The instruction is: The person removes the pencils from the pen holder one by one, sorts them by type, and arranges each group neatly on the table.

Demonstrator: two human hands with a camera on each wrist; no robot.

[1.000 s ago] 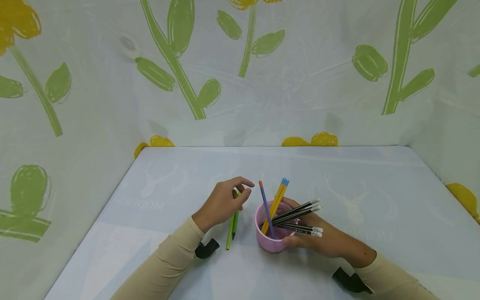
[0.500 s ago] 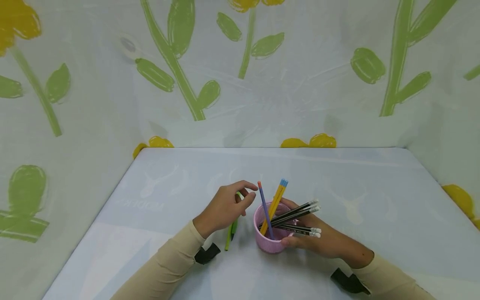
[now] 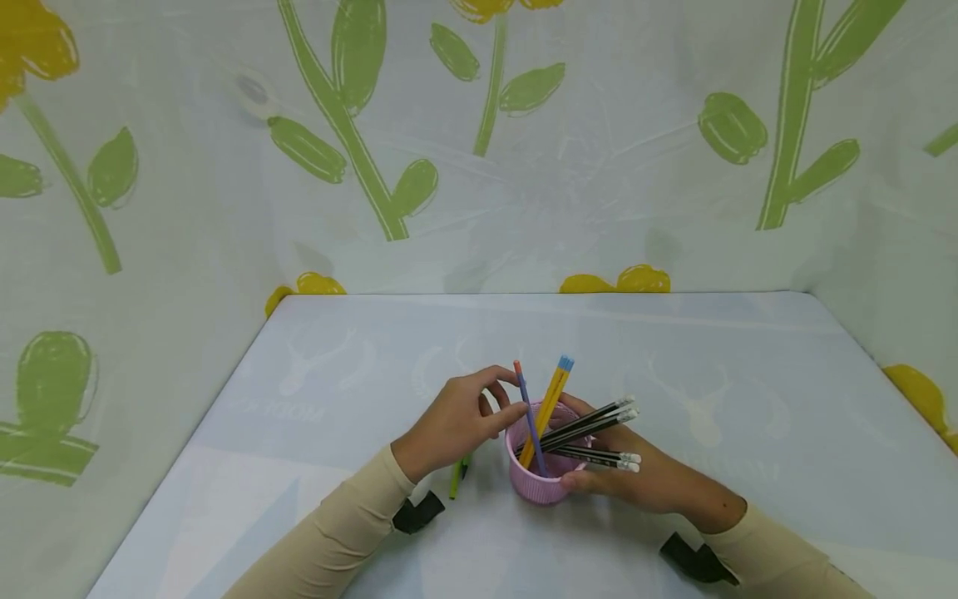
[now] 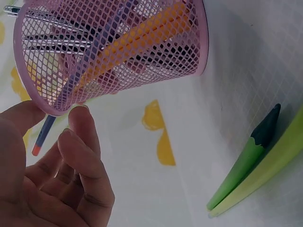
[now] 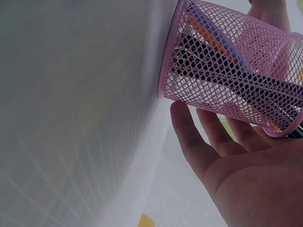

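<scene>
A pink mesh pencil cup (image 3: 540, 492) stands on the table, slightly right of the middle in the head view. My right hand (image 3: 647, 474) holds its right side, with the thumb low on the wall, as the right wrist view confirms. In the cup lean a purple pencil (image 3: 533, 430) with an orange end, yellow pencils (image 3: 552, 398) with blue ends, and several black-striped pencils (image 3: 591, 427) with white erasers. At the purple pencil's upper part is my left hand (image 3: 458, 420), thumb and forefinger apart on either side of it. Its palm (image 4: 28, 189) faces the left wrist camera.
Beneath my left hand, a light green pencil (image 3: 455, 482) and a darker green pencil (image 4: 239, 170) with a dark tip lie side by side on the table. The pale table (image 3: 696, 333) meets a flower-printed backdrop (image 3: 599, 191) at its far edge.
My left hand has moved right, from above the green pencils to the purple pencil's upper end. The right hand and the cup have stayed in place.
</scene>
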